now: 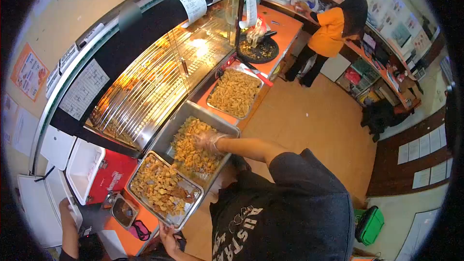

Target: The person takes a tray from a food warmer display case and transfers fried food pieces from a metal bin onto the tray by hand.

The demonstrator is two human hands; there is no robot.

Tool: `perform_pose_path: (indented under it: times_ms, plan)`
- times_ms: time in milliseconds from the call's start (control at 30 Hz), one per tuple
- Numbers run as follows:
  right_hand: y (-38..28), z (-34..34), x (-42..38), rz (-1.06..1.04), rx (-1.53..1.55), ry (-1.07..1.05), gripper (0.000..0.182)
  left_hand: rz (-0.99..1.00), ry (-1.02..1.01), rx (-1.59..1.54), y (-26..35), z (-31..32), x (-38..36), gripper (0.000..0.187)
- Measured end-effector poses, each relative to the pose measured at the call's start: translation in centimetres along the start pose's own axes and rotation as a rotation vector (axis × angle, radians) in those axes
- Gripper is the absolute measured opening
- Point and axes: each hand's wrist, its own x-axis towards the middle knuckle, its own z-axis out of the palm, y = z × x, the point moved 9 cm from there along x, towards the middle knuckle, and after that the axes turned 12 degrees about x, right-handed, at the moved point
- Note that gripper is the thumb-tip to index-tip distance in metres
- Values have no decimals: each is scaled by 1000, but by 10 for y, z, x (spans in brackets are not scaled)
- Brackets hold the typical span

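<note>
Our right hand [168, 239] pinches the near corner of a metal tray [176, 220], its fingers closed on the rim; the fried pieces [157, 183] are heaped in that tray. Our left hand [66, 212] is at the edge of a white panel [36, 203]; we cannot tell whether its fingers grip. The tray overlaps the near end of a deep bin [189, 108], where a co-worker's gloved hand [208, 141] reaches into more food. Along the counter's [151, 217] back edge we see a lit warmer [145, 82].
</note>
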Motion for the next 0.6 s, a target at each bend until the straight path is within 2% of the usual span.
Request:
perform_pose_path:
  times_ms: [33, 100, 133, 200, 267, 333, 367, 400, 467, 533, 567, 600]
  plan:
    - [-12, -23, -15, 88, 78, -63, 44, 5, 2, -4, 6, 3, -2, 71]
    - [-28, -25, -22, -126, -105, -79, 43, 16, -8, 29, 15, 8, -5, 70]
    - [-17, -25, -13, -120, -42, -44, 42, 22, 17, 19, 17, 5, -3, 70]
    - [34, 1, -2, 0, 413, 0, 41, -46, -48, -4, 0, 1, -6, 69]
    - [78, 35, 17, 126, 938, -30, 46, -51, 3, 44, 1, 0, -11, 65]
    - [61, -7, 7, 68, 928, 87, 41, -20, 30, 95, 3, 7, -9, 62]
    - [64, -15, 6, 32, 1003, 133, 39, 256, 6, 47, 28, 15, -12, 61]
    - [71, -17, 6, -22, 1116, 159, 38, 155, -66, 3, -21, 9, 9, 63]
    - [104, -19, 21, -192, 1385, 151, 36, 60, -27, 7, -1, 13, -10, 69]
    - [47, -41, -10, -183, 1771, -22, 44, 6, 29, 5, 14, 5, -21, 71]
    - [38, -32, 1, -172, 1754, -41, 44, -3, 23, 9, 11, 12, -22, 70]
    - [16, -23, 12, -265, 2019, -277, 47, 122, 36, -718, -37, 5, 15, 69]
